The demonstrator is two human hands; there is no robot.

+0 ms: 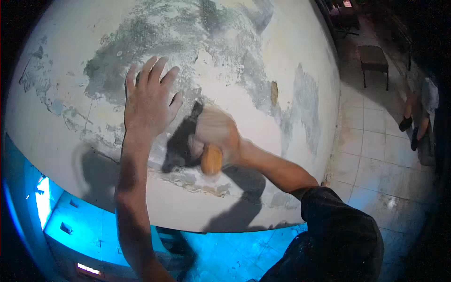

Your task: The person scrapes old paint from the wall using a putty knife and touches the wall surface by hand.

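In front of me is a wall (pixel 229 91) with peeling white paint and grey patches of bare plaster. My left hand (pixel 149 97) lies against it with the fingers spread, holding nothing. To its right, my right hand (pixel 218 135) is blurred and closed around a tool's wooden handle (pixel 211 160), whose rounded end points down. The tool's working end is hidden behind the hand or lost in shadow, so its kind cannot be told. Just below the handle runs a rough edge of flaking paint (pixel 215 190). The hand casts a dark shadow on the wall.
A tiled floor (pixel 366 151) stretches along the right, with a chair (pixel 373 60) on it. Another person's legs and dark shoes (pixel 407 123) show at the far right. At lower left stands a blue-lit, box-like structure (pixel 88 225) with small rectangular openings.
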